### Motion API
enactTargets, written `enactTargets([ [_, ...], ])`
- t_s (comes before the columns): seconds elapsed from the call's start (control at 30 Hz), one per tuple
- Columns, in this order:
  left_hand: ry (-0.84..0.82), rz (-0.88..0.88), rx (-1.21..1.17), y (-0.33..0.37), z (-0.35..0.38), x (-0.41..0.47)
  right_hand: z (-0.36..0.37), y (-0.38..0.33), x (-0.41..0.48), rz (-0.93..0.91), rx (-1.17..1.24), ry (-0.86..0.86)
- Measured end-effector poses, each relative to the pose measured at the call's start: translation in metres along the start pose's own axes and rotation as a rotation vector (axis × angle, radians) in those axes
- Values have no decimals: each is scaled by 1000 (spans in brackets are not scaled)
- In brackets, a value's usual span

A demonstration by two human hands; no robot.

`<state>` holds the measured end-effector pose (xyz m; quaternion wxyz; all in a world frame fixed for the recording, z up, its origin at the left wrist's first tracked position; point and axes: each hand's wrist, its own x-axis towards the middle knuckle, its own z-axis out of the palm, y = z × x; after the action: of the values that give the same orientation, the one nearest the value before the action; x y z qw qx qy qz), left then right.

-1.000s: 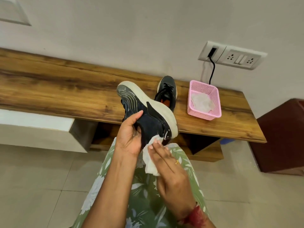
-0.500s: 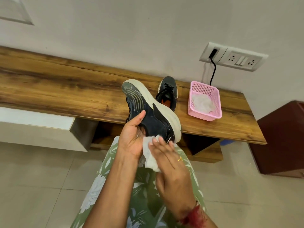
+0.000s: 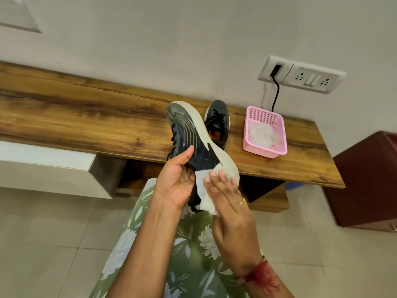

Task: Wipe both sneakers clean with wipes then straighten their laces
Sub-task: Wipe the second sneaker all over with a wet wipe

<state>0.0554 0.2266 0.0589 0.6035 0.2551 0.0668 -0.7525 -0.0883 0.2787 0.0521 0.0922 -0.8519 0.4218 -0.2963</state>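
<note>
One sneaker point(image 3: 199, 147), gripped by the left hand point(image 3: 176, 181), is rubbed with a wipe point(image 3: 204, 190) under the flat right hand point(image 3: 232, 211); the second sneaker point(image 3: 221, 106), on the bench point(image 3: 86, 125), and the laces point(image 3: 216, 119) seemingly remain.

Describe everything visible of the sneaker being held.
The held sneaker is dark navy with pale wavy stripes, black laces and a thick off-white sole. It is tilted on its side, toe up and away. The left hand grips its upper; the right hand presses a white wipe against its heel.

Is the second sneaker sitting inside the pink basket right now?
No, the second sneaker stands on the wooden shelf beside the pink basket, which holds only a crumpled wipe.
</note>
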Motion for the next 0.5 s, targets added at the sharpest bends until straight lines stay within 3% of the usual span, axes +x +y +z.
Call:
enactTargets([
  [0.13, 17, 12, -12, 4, 1, -1, 0, -4, -23, -70, 113, -49],
  [0.23, 12, 4, -24, 6, 3, -2, -17, -5, -12, -43, 209, 137],
  [0.3, -14, -32, -63, 7, 4, -4, -21, -1, 3, -67, 157, 217],
  [0.5, -37, -102, -142, 12, 6, -8, 10, 23, -3, -239, -50, 165],
])
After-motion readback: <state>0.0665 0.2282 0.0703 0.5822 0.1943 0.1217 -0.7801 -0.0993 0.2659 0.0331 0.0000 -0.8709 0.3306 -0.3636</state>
